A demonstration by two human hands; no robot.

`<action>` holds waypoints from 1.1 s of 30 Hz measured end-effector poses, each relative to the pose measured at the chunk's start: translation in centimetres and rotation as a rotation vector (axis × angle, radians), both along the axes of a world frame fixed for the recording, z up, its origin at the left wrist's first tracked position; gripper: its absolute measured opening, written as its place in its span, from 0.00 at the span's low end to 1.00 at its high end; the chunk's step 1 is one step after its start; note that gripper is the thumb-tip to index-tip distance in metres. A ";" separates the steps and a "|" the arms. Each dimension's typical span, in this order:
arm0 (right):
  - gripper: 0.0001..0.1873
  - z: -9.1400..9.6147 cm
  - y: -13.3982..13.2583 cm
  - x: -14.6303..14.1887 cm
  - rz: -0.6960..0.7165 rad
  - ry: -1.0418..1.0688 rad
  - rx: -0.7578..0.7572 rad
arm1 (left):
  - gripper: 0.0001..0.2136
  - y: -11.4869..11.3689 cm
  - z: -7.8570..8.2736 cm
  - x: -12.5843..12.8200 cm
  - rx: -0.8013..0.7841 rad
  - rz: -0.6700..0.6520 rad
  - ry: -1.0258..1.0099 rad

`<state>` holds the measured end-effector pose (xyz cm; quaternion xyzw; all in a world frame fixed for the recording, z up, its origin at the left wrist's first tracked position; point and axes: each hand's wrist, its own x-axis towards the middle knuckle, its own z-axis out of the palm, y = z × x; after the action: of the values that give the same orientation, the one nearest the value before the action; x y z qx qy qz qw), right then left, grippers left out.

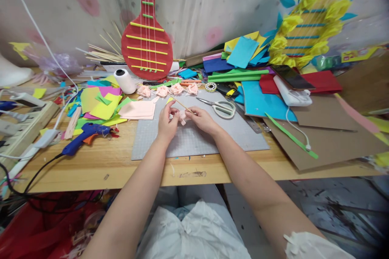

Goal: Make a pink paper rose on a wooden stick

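Flowered curtain (194,20) hangs behind the wooden table (103,170). From where I stand, the left hand (167,124) pinches pale pink paper (182,117) above the gray cutting mat (188,145), while the right hand (203,120) has its fingers closed around a thin wooden stick (180,104). Four pink paper flowers (162,91) line the far side; scissors (224,109) lie right, a blue glue gun (82,137) left.
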<state>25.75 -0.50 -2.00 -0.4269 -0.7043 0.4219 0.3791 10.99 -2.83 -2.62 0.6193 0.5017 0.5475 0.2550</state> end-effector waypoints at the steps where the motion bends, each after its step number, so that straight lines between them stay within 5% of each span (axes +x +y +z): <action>1: 0.12 0.0 0.0 0.0 -0.003 0.001 -0.003 | 0.19 -0.1 0.1 0.0 0.001 0.000 0.005; 14: 0.11 0.9 -0.5 0.1 0.045 0.082 0.043 | 0.19 0.1 0.9 0.3 -0.168 -0.088 -0.402; 33: 0.12 0.4 -0.6 -0.4 0.002 -0.021 0.062 | 0.15 -0.3 0.5 0.4 -0.121 -0.119 -0.229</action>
<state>25.38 -1.12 -1.60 -0.4188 -0.7213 0.3956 0.3844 11.39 -3.10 -2.14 0.5650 0.4638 0.5670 0.3797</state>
